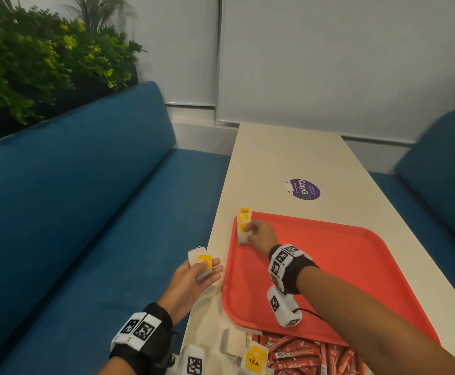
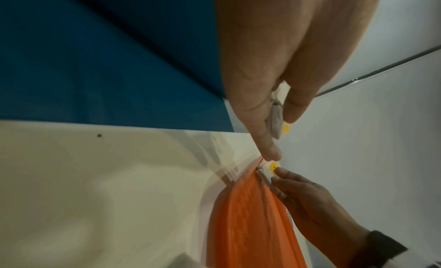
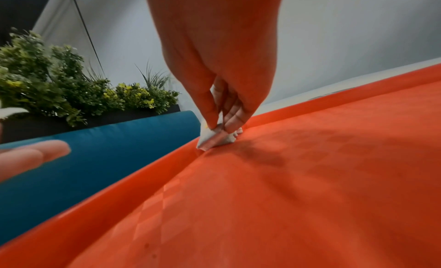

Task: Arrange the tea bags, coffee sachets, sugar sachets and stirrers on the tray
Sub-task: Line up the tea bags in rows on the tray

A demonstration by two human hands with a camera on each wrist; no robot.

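Blue bench seating (image 1: 72, 212) flanks a long pale counter (image 1: 288, 163); leafy planter (image 1: 31, 55) behind, purple sticker (image 1: 305, 189) on the counter further out. Red tray (image 1: 329, 266) sits near me. My right hand (image 1: 261, 236) is at the tray's far-left corner, grip pinching a tea bag (image 1: 244, 234) down at the near end of a short row of tea bags (image 1: 244, 216) lined along that edge. Wrist view shows thumb and fingers closed on the white pouch, its lower edge touching the tray floor. Left hand (image 1: 191, 282) hovers off the counter's left edge, grip holding a spare tea bag (image 1: 200, 262) flat between thumb and fingers. More tea bags (image 1: 254, 359) and red sachets (image 1: 302, 353) lie by the tray's near edge, not yet placed; stirrers I can't make out. My read: early in the task, tea row underway. To do this well I'd overlap each pouch slightly against the last, tags facing up, release gently so the row doesn't topple, then pass the spare across.
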